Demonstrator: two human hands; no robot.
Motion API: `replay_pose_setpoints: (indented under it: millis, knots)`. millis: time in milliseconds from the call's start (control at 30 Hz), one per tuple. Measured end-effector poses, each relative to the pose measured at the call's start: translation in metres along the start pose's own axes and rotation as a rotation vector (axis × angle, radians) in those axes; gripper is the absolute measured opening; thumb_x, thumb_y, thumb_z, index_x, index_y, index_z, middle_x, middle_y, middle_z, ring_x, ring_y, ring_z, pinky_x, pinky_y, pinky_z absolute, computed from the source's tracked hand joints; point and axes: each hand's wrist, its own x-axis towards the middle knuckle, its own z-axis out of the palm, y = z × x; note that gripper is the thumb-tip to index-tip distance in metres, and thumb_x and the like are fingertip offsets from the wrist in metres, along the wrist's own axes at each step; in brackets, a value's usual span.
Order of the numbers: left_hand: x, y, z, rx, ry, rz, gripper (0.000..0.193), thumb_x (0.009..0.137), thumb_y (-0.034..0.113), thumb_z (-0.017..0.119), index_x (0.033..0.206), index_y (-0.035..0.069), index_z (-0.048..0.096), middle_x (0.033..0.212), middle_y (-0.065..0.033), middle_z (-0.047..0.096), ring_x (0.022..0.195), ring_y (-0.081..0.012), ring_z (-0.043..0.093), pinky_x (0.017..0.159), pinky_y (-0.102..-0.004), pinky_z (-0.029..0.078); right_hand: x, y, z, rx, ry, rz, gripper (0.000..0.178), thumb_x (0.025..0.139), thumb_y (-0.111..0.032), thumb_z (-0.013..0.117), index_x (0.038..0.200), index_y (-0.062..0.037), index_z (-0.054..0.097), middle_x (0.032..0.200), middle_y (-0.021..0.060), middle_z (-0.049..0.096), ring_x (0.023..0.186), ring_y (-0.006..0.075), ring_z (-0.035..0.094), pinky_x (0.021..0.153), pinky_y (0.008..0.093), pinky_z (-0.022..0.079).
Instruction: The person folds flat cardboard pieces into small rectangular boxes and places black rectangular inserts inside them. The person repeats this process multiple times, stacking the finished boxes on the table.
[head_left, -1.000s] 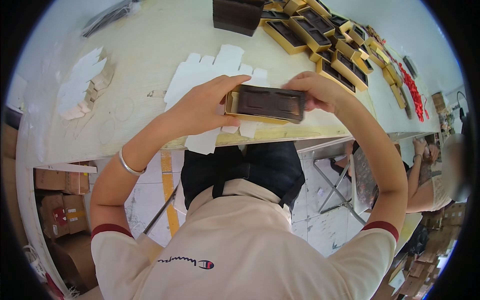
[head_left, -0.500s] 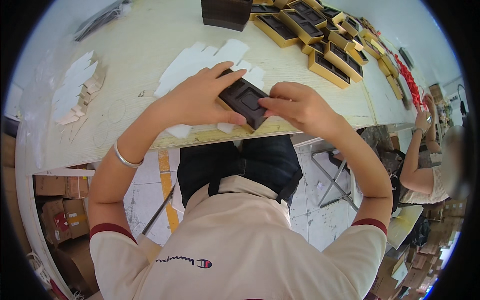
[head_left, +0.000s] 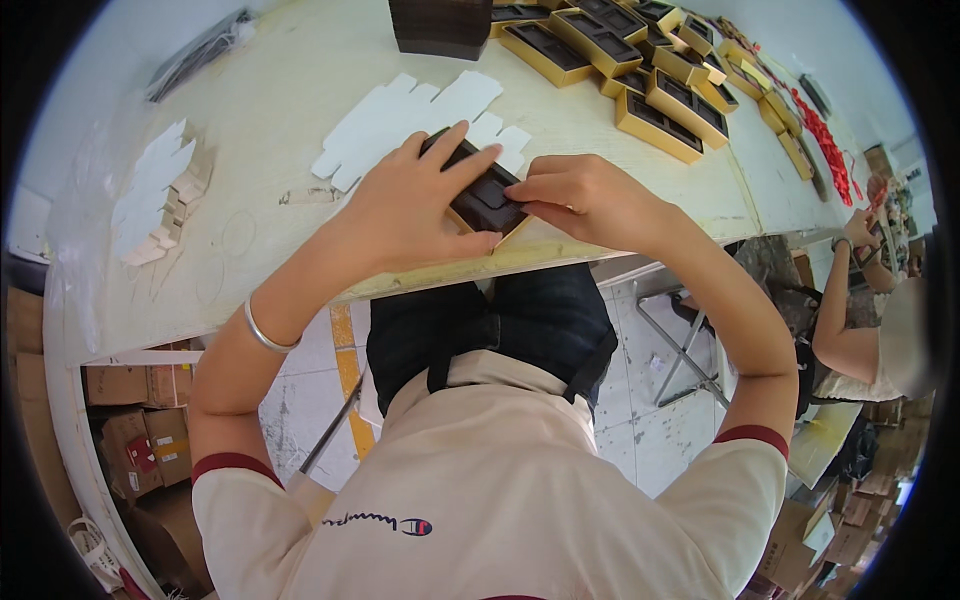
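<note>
A small gold box (head_left: 513, 236) with a black insert tray (head_left: 489, 197) in it lies near the table's front edge. Across it stretches my left hand (head_left: 415, 195), fingers on the far part and thumb at the near edge, gripping the box. The fingers of my right hand (head_left: 590, 198) are pinched together at the right side of the black tray, pressing or holding it there. My fingertips partly hide the tray. Flat white cartons (head_left: 400, 115) lie just beyond my left hand.
Several gold boxes with black trays (head_left: 660, 125) are piled at the back right. A stack of black trays (head_left: 440, 28) stands at the far middle. More white cartons (head_left: 155, 195) lie at the left. At the right, another person's arm (head_left: 838, 290) works beside red ribbon (head_left: 825, 150).
The black tray now sits lower, with the gold rim showing around its near right end. Both hands stay on the box and tray; my right fingers have shifted slightly left.
</note>
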Motion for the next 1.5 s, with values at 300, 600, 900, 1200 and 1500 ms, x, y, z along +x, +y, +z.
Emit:
replay_pose_setpoints:
  millis: [300, 600, 900, 1200, 1500]
  knots:
    - [-0.014, 0.004, 0.019, 0.196, 0.103, 0.045, 0.066, 0.088, 0.043, 0.055, 0.144, 0.014, 0.034, 0.150, -0.0180, 0.025, 0.138, -0.0402, 0.021, 0.111, -0.0478, 0.021, -0.025, -0.037, 0.051, -0.527, 0.164, 0.092, 0.077, 0.078, -0.057, 0.055, 0.122, 0.0054, 0.051, 0.127, 0.0237, 0.045, 0.118, 0.0326, 0.045, 0.093, 0.0398, 0.041]
    - [-0.018, -0.062, -0.001, -0.289, 0.106, -0.139, 0.066, 0.091, 0.045, 0.049, 0.145, 0.012, 0.031, 0.151, -0.0186, 0.024, 0.142, -0.0338, 0.016, 0.113, -0.0482, 0.014, -0.020, -0.035, 0.051, -0.151, 0.412, 0.172, 0.051, 0.067, -0.021, 0.071, 0.113, -0.0005, 0.060, 0.112, 0.0205, 0.056, 0.098, 0.0366, 0.056, 0.088, 0.0407, 0.045]
    - [-0.042, -0.034, 0.023, 0.064, -0.067, -0.202, 0.080, 0.085, 0.052, 0.057, 0.145, 0.008, 0.029, 0.151, -0.0230, 0.018, 0.142, -0.0375, 0.009, 0.113, -0.0529, 0.004, 0.001, 0.058, -0.091, -0.386, 0.556, 0.283, 0.062, 0.078, -0.039, 0.069, 0.128, -0.0075, 0.052, 0.120, 0.0178, 0.059, 0.115, 0.0367, 0.052, 0.100, 0.0448, 0.039]
    - [-0.049, -0.006, -0.003, 0.079, -0.032, -0.157, 0.082, 0.075, 0.047, 0.069, 0.139, 0.006, 0.039, 0.143, -0.0222, 0.036, 0.136, -0.0363, 0.028, 0.113, -0.0489, 0.017, 0.010, 0.011, -0.013, -0.281, 0.007, 0.078, 0.066, 0.076, -0.039, 0.074, 0.127, -0.0049, 0.051, 0.131, 0.0201, 0.049, 0.122, 0.0333, 0.046, 0.104, 0.0439, 0.035]
    - [-0.058, -0.009, -0.017, -0.049, -0.096, -0.013, 0.075, 0.070, 0.039, 0.076, 0.132, 0.007, 0.048, 0.136, -0.0200, 0.045, 0.125, -0.0360, 0.043, 0.107, -0.0422, 0.031, -0.030, -0.012, 0.026, 0.003, -0.068, 0.129, 0.071, 0.076, -0.040, 0.072, 0.130, -0.0006, 0.048, 0.139, 0.0225, 0.042, 0.131, 0.0371, 0.036, 0.110, 0.0441, 0.028]
